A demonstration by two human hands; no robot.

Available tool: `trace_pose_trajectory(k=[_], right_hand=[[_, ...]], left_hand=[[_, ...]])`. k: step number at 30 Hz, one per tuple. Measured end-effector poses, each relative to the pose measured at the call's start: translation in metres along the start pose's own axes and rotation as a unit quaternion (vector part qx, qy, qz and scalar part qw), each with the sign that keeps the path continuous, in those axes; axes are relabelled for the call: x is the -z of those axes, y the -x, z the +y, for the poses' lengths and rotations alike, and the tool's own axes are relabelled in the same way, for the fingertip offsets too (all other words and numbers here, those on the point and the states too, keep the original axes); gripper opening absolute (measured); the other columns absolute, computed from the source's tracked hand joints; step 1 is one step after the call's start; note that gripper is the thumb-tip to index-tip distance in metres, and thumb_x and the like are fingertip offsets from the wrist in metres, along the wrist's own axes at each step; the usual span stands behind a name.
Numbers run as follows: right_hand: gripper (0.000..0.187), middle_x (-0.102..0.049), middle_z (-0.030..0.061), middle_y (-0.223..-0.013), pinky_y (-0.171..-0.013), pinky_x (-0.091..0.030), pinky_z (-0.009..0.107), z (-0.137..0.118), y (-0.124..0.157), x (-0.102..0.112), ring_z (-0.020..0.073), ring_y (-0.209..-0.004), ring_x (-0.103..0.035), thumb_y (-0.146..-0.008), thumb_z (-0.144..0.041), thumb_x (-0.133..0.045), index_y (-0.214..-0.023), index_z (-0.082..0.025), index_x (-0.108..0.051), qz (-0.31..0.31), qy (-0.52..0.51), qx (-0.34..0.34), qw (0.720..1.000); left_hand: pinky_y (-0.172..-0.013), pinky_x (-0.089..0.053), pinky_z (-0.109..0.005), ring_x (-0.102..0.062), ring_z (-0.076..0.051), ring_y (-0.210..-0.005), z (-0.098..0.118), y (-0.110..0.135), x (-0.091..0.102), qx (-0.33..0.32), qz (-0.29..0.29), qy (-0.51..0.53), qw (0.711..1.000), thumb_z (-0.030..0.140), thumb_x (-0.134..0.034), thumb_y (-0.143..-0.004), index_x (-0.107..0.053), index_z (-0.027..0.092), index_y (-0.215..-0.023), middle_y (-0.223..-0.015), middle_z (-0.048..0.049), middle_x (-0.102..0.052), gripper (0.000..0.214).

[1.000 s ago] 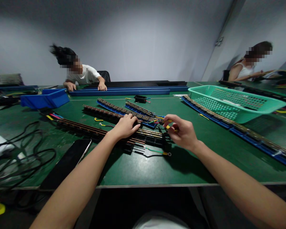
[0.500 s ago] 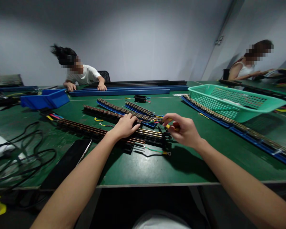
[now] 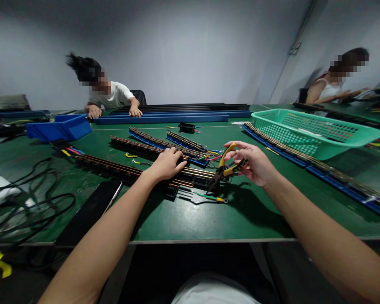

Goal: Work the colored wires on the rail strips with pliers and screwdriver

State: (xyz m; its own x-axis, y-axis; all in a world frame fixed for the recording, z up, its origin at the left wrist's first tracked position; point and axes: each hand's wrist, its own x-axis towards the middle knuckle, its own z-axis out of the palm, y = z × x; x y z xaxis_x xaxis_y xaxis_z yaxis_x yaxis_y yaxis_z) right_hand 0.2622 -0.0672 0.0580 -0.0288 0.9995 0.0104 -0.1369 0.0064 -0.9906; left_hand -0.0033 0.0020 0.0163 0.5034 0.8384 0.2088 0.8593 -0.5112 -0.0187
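Observation:
My left hand (image 3: 166,164) lies palm down, fingers curled, on a long black rail with copper strips (image 3: 123,169) on the green table. My right hand (image 3: 255,162) holds yellow-handled cutting pliers (image 3: 223,168), jaws pointing down at the rail's near end, where coloured wires come out. A green wire with a yellow ring terminal (image 3: 210,197) lies just in front of the rail. Further rails on blue bases (image 3: 160,143) sit behind my hands.
A dark phone (image 3: 90,211) and tangled black cables (image 3: 22,207) lie at the left. A blue bin (image 3: 58,128) stands at the back left, a green mesh basket (image 3: 313,131) at the right beside a long rail (image 3: 329,173). One person sits across the table, another at the far right.
My right hand has lifted and turned, so the pliers' yellow handles now show and the jaws point down at the rail end. My left hand stays on the rail.

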Motion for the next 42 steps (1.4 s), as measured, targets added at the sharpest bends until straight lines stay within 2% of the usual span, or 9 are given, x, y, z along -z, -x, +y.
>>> trace_pose_trajectory(k=[6, 12, 16, 20, 25, 32, 42], right_hand=[[0.044, -0.072, -0.0002, -0.071, -0.022, -0.030, 0.012, 0.007, -0.002, -0.007, 0.0026, -0.029, -0.040, -0.056, -0.016, -0.062, -0.100, -0.014, -0.060, -0.017, 0.002, -0.047, 0.999], [0.043, -0.071, -0.0006, -0.067, -0.021, -0.029, 0.012, 0.003, -0.006, 0.003, 0.0028, -0.025, -0.038, -0.056, -0.012, -0.058, -0.099, -0.015, -0.059, -0.004, -0.050, -0.051, 0.997], [0.043, -0.069, -0.0002, -0.065, -0.020, -0.026, 0.012, 0.002, -0.006, 0.006, 0.0028, -0.025, -0.037, -0.056, -0.012, -0.056, -0.099, -0.014, -0.060, -0.023, -0.068, -0.071, 0.995], [0.044, -0.072, 0.0015, -0.071, -0.021, -0.030, 0.012, 0.006, -0.005, 0.001, 0.0034, -0.027, -0.041, -0.057, -0.013, -0.058, -0.101, -0.014, -0.060, -0.025, -0.031, -0.066, 0.997], [0.040, -0.069, -0.0017, -0.066, -0.022, -0.030, 0.012, 0.012, -0.004, -0.005, 0.0035, -0.028, -0.041, -0.059, -0.014, -0.064, -0.099, -0.015, -0.061, -0.045, -0.005, -0.078, 0.996], [0.040, -0.063, -0.0073, -0.060, -0.021, -0.027, 0.012, 0.008, -0.002, -0.003, 0.0017, -0.028, -0.034, -0.057, -0.020, -0.070, -0.096, -0.018, -0.060, -0.082, -0.010, -0.049, 0.995], [0.034, -0.063, -0.0057, -0.057, -0.021, -0.029, 0.013, 0.010, -0.003, -0.002, 0.0038, -0.026, -0.038, -0.059, -0.022, -0.069, -0.092, -0.018, -0.059, -0.101, -0.007, -0.023, 0.995]], left_hand=[[-0.093, -0.047, -0.041, -0.055, -0.028, -0.108, 0.001, 0.000, 0.002, 0.000, -0.005, -0.011, 1.000, 0.043, -0.047, -0.099, -0.061, 0.015, -0.120, -0.118, -0.0143, -0.057, 0.037], [-0.093, -0.047, -0.042, -0.054, -0.029, -0.109, 0.001, 0.000, 0.002, 0.000, -0.006, -0.010, 1.000, 0.043, -0.046, -0.099, -0.061, 0.015, -0.121, -0.119, -0.0143, -0.057, 0.038], [-0.093, -0.046, -0.042, -0.054, -0.029, -0.109, 0.001, 0.000, 0.001, 0.000, -0.005, -0.008, 1.000, 0.043, -0.046, -0.099, -0.061, 0.015, -0.121, -0.119, -0.0144, -0.057, 0.038], [-0.092, -0.046, -0.042, -0.054, -0.029, -0.108, 0.000, 0.000, 0.001, -0.004, 0.000, -0.002, 1.000, 0.043, -0.046, -0.099, -0.061, 0.015, -0.119, -0.117, -0.0144, -0.057, 0.037], [-0.092, -0.046, -0.041, -0.054, -0.029, -0.108, 0.000, 0.000, 0.001, -0.002, 0.000, 0.001, 1.000, 0.043, -0.046, -0.099, -0.060, 0.017, -0.119, -0.117, -0.0137, -0.057, 0.036], [-0.092, -0.046, -0.041, -0.053, -0.029, -0.109, -0.001, 0.000, 0.000, -0.005, 0.001, 0.000, 1.000, 0.043, -0.046, -0.099, -0.061, 0.016, -0.119, -0.117, -0.0139, -0.057, 0.037], [-0.093, -0.046, -0.041, -0.054, -0.028, -0.108, 0.001, 0.001, 0.001, 0.000, -0.003, -0.001, 1.000, 0.042, -0.047, -0.099, -0.061, 0.017, -0.120, -0.117, -0.0137, -0.057, 0.036]])
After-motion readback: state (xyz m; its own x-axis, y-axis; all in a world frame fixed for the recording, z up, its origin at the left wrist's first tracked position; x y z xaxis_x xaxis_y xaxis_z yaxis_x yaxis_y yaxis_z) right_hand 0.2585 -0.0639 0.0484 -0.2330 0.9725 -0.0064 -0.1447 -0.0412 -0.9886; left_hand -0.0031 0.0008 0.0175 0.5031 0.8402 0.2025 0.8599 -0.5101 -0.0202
